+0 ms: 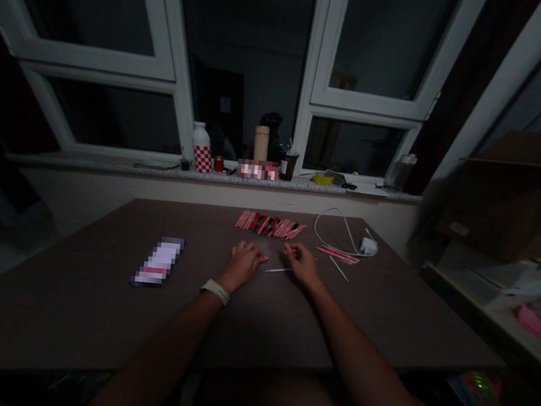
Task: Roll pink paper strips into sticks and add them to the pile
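Note:
My left hand (244,263), with a pale band on its wrist, rests low over the table, its fingers curled together. Something small and pinkish may be at its fingertips, too dim to name. Just to the right, my right hand (303,265) has thumb and fingers pinched; what lies between them is unclear. A thin white stick (277,270) lies between the hands, partly under the right one. Beyond them is a row of slim pink, red and black pen-like sticks (271,225). Several pink sticks (337,254) and another thin white stick (339,269) lie right of my right hand.
A phone (158,262) lies on the table (97,314) at left. A white charger (368,245) with a looped cable is at the back right. On the windowsill stand a checkered bottle (202,148), a beige flask (261,143) and a dark cup (289,165). A cardboard box (504,206) is at right.

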The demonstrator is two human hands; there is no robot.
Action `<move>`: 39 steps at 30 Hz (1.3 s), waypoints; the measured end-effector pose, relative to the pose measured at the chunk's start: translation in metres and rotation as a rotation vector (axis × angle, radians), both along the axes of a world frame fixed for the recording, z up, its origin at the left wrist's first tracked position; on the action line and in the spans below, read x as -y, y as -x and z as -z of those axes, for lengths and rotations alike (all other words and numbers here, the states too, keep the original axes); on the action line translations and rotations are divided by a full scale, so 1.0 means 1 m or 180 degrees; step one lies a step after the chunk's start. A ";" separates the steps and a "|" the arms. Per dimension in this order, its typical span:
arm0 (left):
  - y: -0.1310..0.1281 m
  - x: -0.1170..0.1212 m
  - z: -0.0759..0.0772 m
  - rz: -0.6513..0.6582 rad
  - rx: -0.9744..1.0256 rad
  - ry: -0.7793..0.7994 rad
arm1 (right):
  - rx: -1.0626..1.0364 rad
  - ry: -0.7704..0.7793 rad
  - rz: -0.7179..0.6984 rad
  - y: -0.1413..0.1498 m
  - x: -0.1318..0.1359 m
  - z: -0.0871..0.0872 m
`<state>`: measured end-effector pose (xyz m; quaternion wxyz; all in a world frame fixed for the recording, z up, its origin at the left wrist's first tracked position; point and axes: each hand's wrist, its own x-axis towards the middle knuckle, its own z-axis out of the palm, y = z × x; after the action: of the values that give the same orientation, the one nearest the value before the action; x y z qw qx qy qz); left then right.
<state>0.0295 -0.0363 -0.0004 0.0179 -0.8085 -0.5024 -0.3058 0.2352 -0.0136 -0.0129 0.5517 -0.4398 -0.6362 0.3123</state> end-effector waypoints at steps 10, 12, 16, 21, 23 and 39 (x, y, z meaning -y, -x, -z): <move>-0.002 0.000 -0.003 -0.0079 0.0190 0.0122 | 0.0733 -0.0025 0.0248 -0.005 0.003 -0.004; -0.002 0.000 -0.003 -0.0038 0.0257 0.0114 | 0.0904 -0.0038 0.0220 -0.008 0.003 -0.005; -0.003 -0.002 -0.002 0.0106 0.0363 0.0103 | 0.1298 -0.0093 0.0066 -0.015 0.000 -0.006; -0.003 -0.004 0.001 0.0194 0.0352 0.0078 | 0.1572 0.0005 -0.0247 -0.023 0.000 -0.007; -0.003 -0.004 0.001 0.0218 0.0346 0.0056 | 0.1597 0.0083 -0.0440 -0.026 0.001 -0.007; -0.005 -0.005 0.001 0.0353 0.0457 -0.0139 | 0.1823 0.0078 -0.0742 -0.028 0.004 -0.010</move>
<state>0.0343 -0.0312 -0.0014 -0.0176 -0.8105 -0.4501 -0.3743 0.2629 -0.0180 -0.0027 0.3051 -0.4406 -0.8081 0.2444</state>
